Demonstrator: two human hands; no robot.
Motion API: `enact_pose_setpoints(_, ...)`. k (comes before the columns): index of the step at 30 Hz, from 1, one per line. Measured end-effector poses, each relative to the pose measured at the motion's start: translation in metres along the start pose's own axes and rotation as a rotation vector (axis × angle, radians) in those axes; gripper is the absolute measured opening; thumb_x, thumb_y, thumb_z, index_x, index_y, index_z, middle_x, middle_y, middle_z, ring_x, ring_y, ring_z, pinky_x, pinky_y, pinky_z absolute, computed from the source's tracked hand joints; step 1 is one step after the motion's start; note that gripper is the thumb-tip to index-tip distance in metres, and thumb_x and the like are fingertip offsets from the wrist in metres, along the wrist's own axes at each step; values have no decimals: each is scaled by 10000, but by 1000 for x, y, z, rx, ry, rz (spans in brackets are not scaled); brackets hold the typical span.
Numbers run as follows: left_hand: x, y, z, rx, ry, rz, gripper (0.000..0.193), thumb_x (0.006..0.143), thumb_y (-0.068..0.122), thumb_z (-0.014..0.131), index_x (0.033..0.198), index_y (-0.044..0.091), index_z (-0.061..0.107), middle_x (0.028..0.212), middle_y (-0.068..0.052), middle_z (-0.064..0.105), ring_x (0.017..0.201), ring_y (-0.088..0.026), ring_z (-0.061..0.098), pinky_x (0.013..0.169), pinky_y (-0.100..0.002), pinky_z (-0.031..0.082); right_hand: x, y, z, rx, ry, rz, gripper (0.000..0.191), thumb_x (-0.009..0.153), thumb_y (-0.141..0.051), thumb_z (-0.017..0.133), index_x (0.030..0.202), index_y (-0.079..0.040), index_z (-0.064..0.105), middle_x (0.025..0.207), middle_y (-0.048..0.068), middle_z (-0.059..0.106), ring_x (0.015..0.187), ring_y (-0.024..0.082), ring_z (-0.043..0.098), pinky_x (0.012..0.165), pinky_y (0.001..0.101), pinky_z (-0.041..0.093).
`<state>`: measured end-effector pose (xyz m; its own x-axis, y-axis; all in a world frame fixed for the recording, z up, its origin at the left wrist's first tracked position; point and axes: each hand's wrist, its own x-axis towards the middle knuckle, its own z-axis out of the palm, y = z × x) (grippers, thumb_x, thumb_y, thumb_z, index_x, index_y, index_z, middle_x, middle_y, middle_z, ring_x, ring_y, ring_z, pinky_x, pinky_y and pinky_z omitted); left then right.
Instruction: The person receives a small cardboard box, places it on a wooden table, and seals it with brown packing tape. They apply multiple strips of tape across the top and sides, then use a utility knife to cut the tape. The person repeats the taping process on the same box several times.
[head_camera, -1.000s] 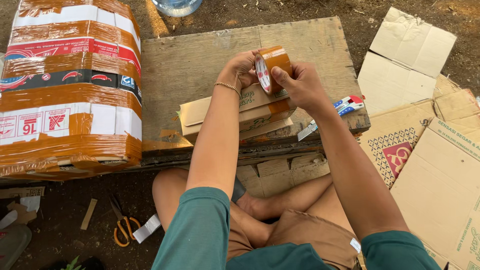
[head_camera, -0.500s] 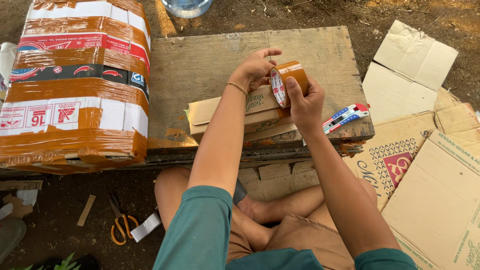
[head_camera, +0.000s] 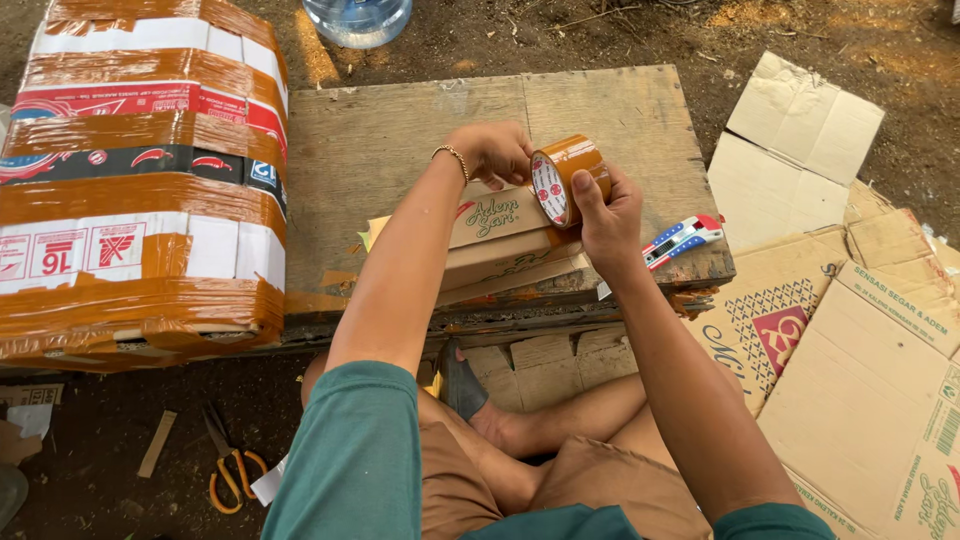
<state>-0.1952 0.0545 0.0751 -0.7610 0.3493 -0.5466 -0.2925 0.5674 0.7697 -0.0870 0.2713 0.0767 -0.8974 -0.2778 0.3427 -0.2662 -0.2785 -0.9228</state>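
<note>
Right hand (head_camera: 608, 215) grips the tape roll (head_camera: 568, 180); left hand (head_camera: 492, 152), fingers curled, picks at its edge. Both hover above flat cartons (head_camera: 500, 250) at the bench's (head_camera: 400, 140) six o'clock, seemingly untaped yet.

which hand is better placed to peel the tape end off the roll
Probably left. The right hand grips the brown tape roll upright, while the left hand has its fingers at the roll's edge.

Tape-wrapped brown bundle (head_camera: 140, 190) far left; flattened cartons (head_camera: 850, 330) right; perhaps folded cardboard (head_camera: 500, 245) on the board.
</note>
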Motion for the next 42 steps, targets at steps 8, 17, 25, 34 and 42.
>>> enact_pose_setpoints(8, 1, 8, -7, 28, -128, -122, 202, 936, 233, 697, 894, 36, 708, 803, -32, 682, 697, -149, 651, 621, -341, 581, -5, -5, 6, -30, 0, 29, 454, 1024, -462, 650, 1094, -13, 647, 874, 3, 677, 738, 45, 627, 646, 216, 541)
enact_pose_setpoints(17, -10, 13, -8, 53, -116, -107, 166, 973, 42, 555, 903, 12, 702, 767, -54, 647, 662, -148, 611, 586, -322, 568, -4, 5, 11, -17, 19, 117, 451, 988, -452, 658, 1126, -23, 656, 817, 1, 663, 655, 57, 595, 568, 220, 518)
enact_pose_setpoints(25, -1, 11, -8, -81, 79, 213, 111, 978, 102, 614, 980, 2, 662, 783, -128, 692, 628, -200, 689, 588, -346, 612, -3, 14, -3, 4, -7, 143, 320, 1044, -331, 633, 1085, -15, 659, 879, 24, 678, 717, 78, 653, 649, 272, 596)
enact_pose_setpoints(34, 19, -8, 9, -405, -57, 85, 245, 871, 68, 794, 698, 56, 621, 593, -8, 556, 481, -77, 440, 437, -241, 389, -2, 2, -12, -57, -87, 32, 386, 1090, -396, 615, 1037, -17, 663, 838, 37, 683, 720, 85, 616, 658, 237, 514)
enact_pose_setpoints(42, 23, -6, 14, -398, -8, 74, 146, 834, 14, 764, 708, 25, 689, 624, -35, 590, 495, -92, 483, 433, -253, 416, 4, -1, -5, -83, -21, 41, 488, 1057, -481, 637, 1072, 4, 679, 907, -8, 674, 796, 45, 584, 721, 227, 517)
